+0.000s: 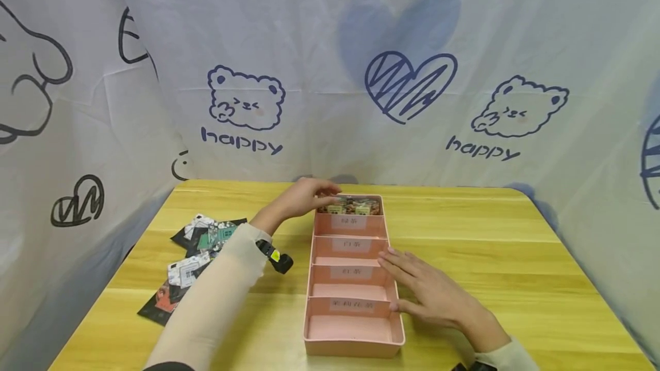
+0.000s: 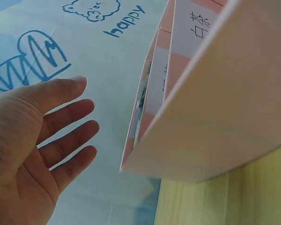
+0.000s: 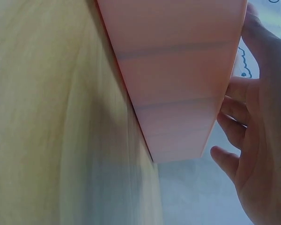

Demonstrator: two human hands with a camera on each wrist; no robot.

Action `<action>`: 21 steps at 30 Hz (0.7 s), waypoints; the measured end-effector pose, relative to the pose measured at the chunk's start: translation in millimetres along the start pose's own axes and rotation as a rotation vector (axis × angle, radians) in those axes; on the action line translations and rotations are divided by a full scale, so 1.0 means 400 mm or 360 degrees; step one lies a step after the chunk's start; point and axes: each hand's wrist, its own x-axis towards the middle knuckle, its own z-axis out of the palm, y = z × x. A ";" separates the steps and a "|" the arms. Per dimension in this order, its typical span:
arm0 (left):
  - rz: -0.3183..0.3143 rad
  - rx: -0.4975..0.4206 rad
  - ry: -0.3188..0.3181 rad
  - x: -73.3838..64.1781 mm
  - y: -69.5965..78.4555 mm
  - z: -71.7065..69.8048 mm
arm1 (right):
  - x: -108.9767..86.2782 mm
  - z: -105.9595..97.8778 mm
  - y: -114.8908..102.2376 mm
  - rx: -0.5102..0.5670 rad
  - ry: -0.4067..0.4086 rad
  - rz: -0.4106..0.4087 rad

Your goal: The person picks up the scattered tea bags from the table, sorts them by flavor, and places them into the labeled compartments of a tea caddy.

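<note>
A long pink compartment box (image 1: 353,330) lies on the table, with paper labels in Chinese characters on its dividers. Small packets with pale yellow labels (image 1: 364,209) fill its farthest compartment. My left hand (image 1: 305,196) hovers at the box's far left corner. In the left wrist view that hand (image 2: 33,140) holds nothing, its fingers loosely spread apart from the box wall. On the near right side, my right hand (image 1: 438,293) rests its fingertips on the rim. Those fingers, fairly straight, lie along the upper edge in the right wrist view (image 3: 236,112).
Left of the box, several black, white, green and red flat packets (image 1: 188,271) lie in a loose pile, partly hidden by my left sleeve (image 1: 216,296). A printed cloth (image 1: 319,73) hangs behind the wooden table (image 1: 474,228).
</note>
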 end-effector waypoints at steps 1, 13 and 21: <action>0.0001 0.0012 0.0013 -0.008 -0.004 -0.004 | 0.000 0.000 0.000 0.0003 0.0000 -0.0002; -0.0101 0.0077 0.0097 -0.131 -0.057 -0.052 | -0.002 0.005 0.000 0.0008 -0.0008 0.0004; -0.0238 0.0051 0.0142 -0.226 -0.086 -0.092 | 0.000 0.003 -0.001 0.0024 -0.0014 0.0017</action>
